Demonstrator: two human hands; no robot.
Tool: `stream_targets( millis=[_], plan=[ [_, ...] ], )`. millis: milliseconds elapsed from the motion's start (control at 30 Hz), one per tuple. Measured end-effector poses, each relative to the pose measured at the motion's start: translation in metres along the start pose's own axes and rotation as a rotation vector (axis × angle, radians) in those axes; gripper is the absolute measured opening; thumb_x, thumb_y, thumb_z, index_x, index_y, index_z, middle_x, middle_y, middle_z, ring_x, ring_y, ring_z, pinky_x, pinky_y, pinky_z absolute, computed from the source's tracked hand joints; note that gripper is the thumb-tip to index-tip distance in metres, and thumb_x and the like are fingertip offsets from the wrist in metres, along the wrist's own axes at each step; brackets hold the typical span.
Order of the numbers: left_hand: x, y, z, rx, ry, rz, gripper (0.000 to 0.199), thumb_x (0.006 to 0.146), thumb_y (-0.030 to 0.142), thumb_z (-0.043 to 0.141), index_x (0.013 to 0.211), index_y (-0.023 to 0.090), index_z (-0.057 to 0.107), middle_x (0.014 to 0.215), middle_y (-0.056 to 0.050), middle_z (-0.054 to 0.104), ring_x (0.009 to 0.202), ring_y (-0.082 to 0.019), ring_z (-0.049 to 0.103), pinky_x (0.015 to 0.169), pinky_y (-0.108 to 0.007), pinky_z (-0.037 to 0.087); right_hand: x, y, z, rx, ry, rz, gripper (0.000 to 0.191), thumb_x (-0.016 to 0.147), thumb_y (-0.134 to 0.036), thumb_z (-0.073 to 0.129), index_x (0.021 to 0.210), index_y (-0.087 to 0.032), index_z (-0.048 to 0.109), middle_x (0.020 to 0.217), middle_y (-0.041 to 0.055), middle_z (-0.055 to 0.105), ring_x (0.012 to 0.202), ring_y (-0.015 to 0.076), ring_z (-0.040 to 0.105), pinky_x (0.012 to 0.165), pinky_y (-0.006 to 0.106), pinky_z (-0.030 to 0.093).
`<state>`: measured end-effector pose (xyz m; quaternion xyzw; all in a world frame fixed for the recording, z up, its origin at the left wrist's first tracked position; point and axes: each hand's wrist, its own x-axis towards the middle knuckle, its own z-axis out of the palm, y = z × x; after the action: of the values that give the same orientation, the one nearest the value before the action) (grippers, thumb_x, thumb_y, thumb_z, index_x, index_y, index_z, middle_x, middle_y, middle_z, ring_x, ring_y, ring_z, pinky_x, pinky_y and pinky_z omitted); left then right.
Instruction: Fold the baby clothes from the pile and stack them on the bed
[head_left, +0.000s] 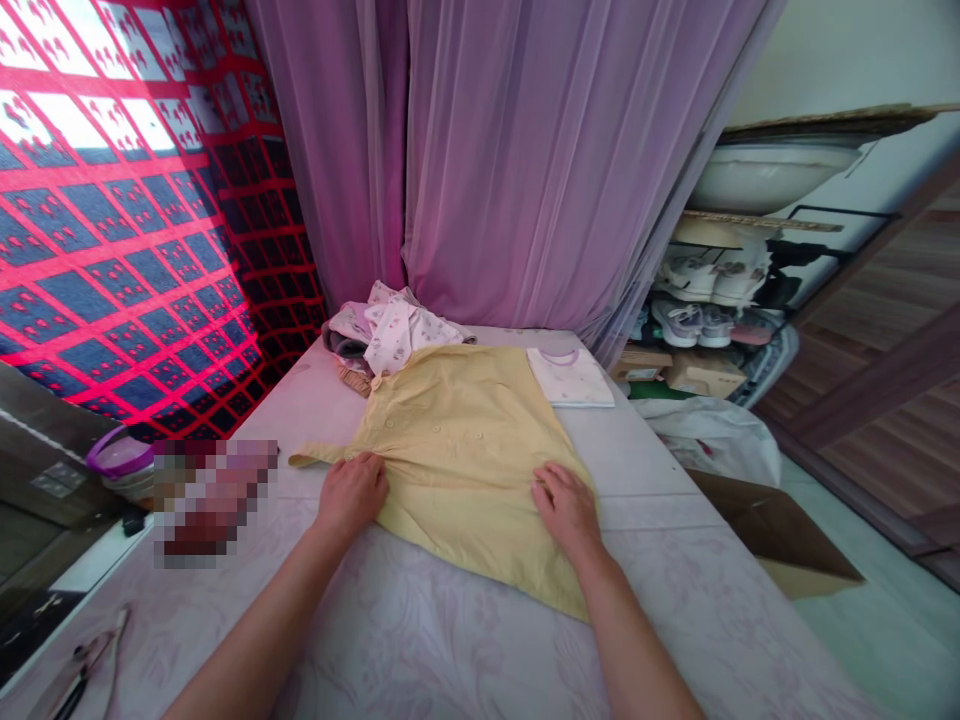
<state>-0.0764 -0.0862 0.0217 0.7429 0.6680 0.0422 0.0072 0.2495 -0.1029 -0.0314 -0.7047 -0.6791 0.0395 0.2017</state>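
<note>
Two bare hands press the yellow button shirt [457,430] flat.
Left hand [351,492] curls on gathered cloth, grip unclear; right hand [566,510] lies open, fingers spread, a folded white T-shirt [570,378] beyond it.

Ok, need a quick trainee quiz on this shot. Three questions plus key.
1. Which garment lies under the left hand and the right hand?
2. True or false: the crumpled clothes lie nearer the curtain than the hands do.
3. Fill in: the folded white top lies to the ___ of the crumpled clothes, as the person sees it.

Key: 1. The yellow shirt. 2. True. 3. Right.
</note>
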Motion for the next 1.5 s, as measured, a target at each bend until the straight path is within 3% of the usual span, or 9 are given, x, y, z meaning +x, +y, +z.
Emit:
stream_targets(
  millis=[167, 333, 500, 767, 933, 1233, 1367, 1433, 1500],
  plan=[
    [0.007, 0.007, -0.005, -0.042, 0.022, 0.008, 0.022, 0.084, 0.022, 0.043, 0.094, 0.021, 0.062, 0.099, -0.008, 0.067, 0.095, -0.024, 0.061, 0.084, -0.035, 0.042, -0.001, 0.010, -0.007, 0.064, 0.103, 0.005, 0.036, 0.088, -0.029, 0.040, 0.110, -0.020, 0.066, 0.123, 0.0075, 0.062, 0.114, 0.0198, 0.053, 0.101, 0.033, 0.036],
    [0.022, -0.009, 0.009, -0.152, 0.197, -0.046, 0.039, 0.086, 0.036, 0.046, 0.121, 0.019, 0.053, 0.132, -0.013, 0.053, 0.119, -0.028, 0.050, 0.099, -0.038, 0.037, 0.000, 0.041, -0.029, -0.056, 0.108, 0.350, 0.041, 0.087, -0.024, 0.037, 0.120, -0.016, 0.060, 0.119, 0.0103, 0.064, 0.108, 0.0226, 0.057, 0.092, 0.033, 0.041],
    [0.050, -0.031, 0.011, -0.310, 0.034, -0.288, 0.059, 0.088, 0.049, 0.038, 0.135, 0.014, 0.038, 0.124, -0.016, 0.059, 0.111, -0.029, 0.057, 0.087, -0.037, 0.044, 0.012, 0.048, -0.043, -0.101, -0.048, 0.454, 0.042, 0.091, -0.033, 0.035, 0.126, -0.023, 0.056, 0.108, 0.0066, 0.069, 0.099, 0.0213, 0.062, 0.081, 0.029, 0.043],
    [0.089, -0.041, 0.003, -0.622, -0.130, -0.446, 0.041, 0.072, 0.053, 0.058, 0.094, 0.019, 0.064, 0.083, -0.005, 0.070, 0.074, -0.023, 0.065, 0.059, -0.027, 0.044, 0.078, 0.036, -0.045, -0.069, -0.257, 0.511, 0.044, 0.081, -0.055, 0.047, 0.104, -0.024, 0.067, 0.106, 0.0090, 0.069, 0.093, 0.0237, 0.064, 0.070, 0.030, 0.046],
    [0.092, -0.037, 0.002, -0.759, -0.088, -0.447, 0.034, 0.078, 0.045, 0.051, 0.099, 0.020, 0.061, 0.080, -0.001, 0.069, 0.068, -0.017, 0.063, 0.056, -0.023, 0.043, 0.092, 0.040, -0.043, -0.049, -0.312, 0.487, 0.021, 0.073, -0.041, 0.062, 0.083, -0.024, 0.070, 0.088, 0.0051, 0.071, 0.080, 0.0205, 0.065, 0.062, 0.026, 0.043],
    [0.084, -0.026, 0.016, -0.423, 0.211, -0.371, 0.042, 0.084, 0.038, 0.047, 0.122, 0.020, 0.051, 0.111, -0.009, 0.064, 0.098, -0.025, 0.061, 0.078, -0.032, 0.047, 0.069, 0.038, -0.028, -0.093, 0.048, 0.477, 0.033, 0.089, -0.034, 0.045, 0.116, -0.021, 0.057, 0.105, 0.0086, 0.065, 0.091, 0.0204, 0.061, 0.071, 0.028, 0.041],
    [0.072, -0.006, 0.020, -0.330, 0.466, -0.127, 0.052, 0.081, 0.027, 0.051, 0.131, 0.016, 0.045, 0.134, -0.014, 0.049, 0.122, -0.027, 0.048, 0.098, -0.039, 0.041, 0.066, 0.017, -0.025, -0.118, 0.192, 0.298, 0.035, 0.087, -0.026, 0.047, 0.120, -0.016, 0.057, 0.114, 0.0121, 0.061, 0.102, 0.0224, 0.055, 0.083, 0.031, 0.039],
    [0.063, 0.016, 0.021, -0.331, 0.401, 0.099, 0.039, 0.083, 0.025, 0.048, 0.122, 0.019, 0.055, 0.129, -0.011, 0.055, 0.120, -0.025, 0.050, 0.099, -0.039, 0.041, 0.061, -0.006, -0.022, -0.058, 0.166, 0.142, 0.030, 0.088, -0.022, 0.044, 0.111, -0.018, 0.063, 0.112, 0.0100, 0.063, 0.101, 0.0207, 0.055, 0.087, 0.030, 0.039],
    [0.053, 0.039, 0.021, -0.359, 0.163, 0.323, 0.029, 0.089, 0.027, 0.043, 0.108, 0.022, 0.063, 0.110, -0.006, 0.066, 0.102, -0.021, 0.061, 0.090, -0.034, 0.047, 0.050, -0.032, -0.017, 0.039, 0.022, -0.077, 0.027, 0.088, -0.020, 0.042, 0.098, -0.022, 0.068, 0.103, 0.0057, 0.067, 0.095, 0.0173, 0.058, 0.086, 0.027, 0.040]
  ],
)
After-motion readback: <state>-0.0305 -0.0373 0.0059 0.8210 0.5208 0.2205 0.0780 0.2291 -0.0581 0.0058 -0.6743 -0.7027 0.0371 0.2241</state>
